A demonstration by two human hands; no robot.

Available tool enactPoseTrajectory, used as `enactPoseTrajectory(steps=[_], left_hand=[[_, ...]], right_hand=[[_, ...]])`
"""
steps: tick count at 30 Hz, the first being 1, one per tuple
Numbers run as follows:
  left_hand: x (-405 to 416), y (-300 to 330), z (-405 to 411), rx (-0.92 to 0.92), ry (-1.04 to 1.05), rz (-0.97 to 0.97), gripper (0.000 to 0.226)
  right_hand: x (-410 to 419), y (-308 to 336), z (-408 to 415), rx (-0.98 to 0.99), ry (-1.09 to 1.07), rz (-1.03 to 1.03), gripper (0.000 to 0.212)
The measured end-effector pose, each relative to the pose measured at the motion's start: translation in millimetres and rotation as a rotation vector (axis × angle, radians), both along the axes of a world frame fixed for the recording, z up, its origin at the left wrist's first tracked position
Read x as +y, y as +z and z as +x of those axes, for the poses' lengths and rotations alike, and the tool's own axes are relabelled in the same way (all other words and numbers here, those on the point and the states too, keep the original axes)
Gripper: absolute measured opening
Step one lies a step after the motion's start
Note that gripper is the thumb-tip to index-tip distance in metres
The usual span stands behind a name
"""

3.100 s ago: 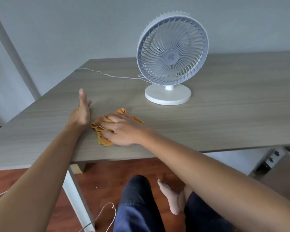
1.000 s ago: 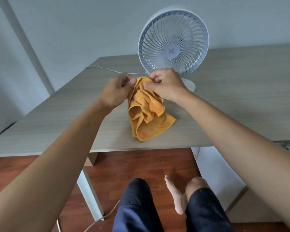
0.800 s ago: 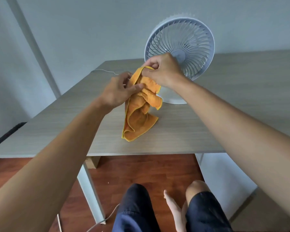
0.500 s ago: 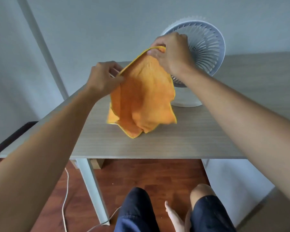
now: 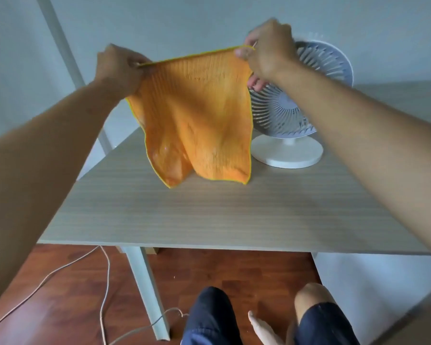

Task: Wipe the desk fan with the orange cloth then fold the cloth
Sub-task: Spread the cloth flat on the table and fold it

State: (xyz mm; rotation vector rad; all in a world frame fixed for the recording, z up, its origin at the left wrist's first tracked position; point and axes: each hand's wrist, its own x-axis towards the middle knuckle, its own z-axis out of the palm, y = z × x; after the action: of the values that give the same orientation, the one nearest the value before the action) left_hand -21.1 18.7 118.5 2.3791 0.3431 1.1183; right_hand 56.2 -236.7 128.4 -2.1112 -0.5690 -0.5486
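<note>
The orange cloth [image 5: 197, 115], bunched a second ago, now hangs spread, left hand [image 5: 118, 67] and right hand [image 5: 266, 49] pinching its top corners, ready for wiping the desk fan [image 5: 296, 105]

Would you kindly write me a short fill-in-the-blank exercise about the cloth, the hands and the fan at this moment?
1. The orange cloth is held up by ____ hands, the left hand and the right hand, at its top corners.
2. The cloth hangs spread open, not ____.
3. The desk fan stands on the ____, on a round white base.
4. From the camera, the cloth hides the fan's ____ side.

Missing words: two; folded; desk; left
</note>
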Motion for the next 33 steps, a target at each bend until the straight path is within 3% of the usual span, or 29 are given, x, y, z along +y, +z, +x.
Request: enactPoseTrajectory(steps=[3,7,10,15,20,24,30,33], left_hand=[[0.8,19.1,-7.3,-0.082,-0.011,0.017,0.031],[1.3,6.4,-37.6,-0.033,-0.106,0.046,0.028],[11.1,-19.5,-70.2,0.225,-0.279,0.007,0.015],[13.2,-76.1,-111.7,0.873,-0.571,0.031,0.006],[19.3,-101.3,-122.3,1.119,-0.791,-0.137,0.013],[25.3,-107.3,-111.6,1.081,-0.804,-0.303,0.019],[19.6,-117.7,-74.2,0.74,-0.552,-0.232,0.02],[10.4,-126.5,-53.5,0.675,-0.454,-0.183,0.016]], right_hand=[[-3.0,13.1,-0.5,-0.045,0.021,0.132,0.025],[-18.6,2.6,-10.7,-0.088,0.08,0.048,0.033],[-45.4,-17.9,-30.4,-0.068,0.283,-0.16,0.029],[-79.2,-68.6,-63.3,0.329,0.593,-0.708,0.012],[-92.9,-101.4,-65.3,0.653,0.91,-0.716,0.011],[-96.2,-108.0,-49.5,0.716,0.87,-0.571,0.008],[-88.6,-120.7,-14.0,0.54,0.422,-0.545,0.012],[-80.1,-131.5,1.0,0.52,0.295,-0.534,0.012]])
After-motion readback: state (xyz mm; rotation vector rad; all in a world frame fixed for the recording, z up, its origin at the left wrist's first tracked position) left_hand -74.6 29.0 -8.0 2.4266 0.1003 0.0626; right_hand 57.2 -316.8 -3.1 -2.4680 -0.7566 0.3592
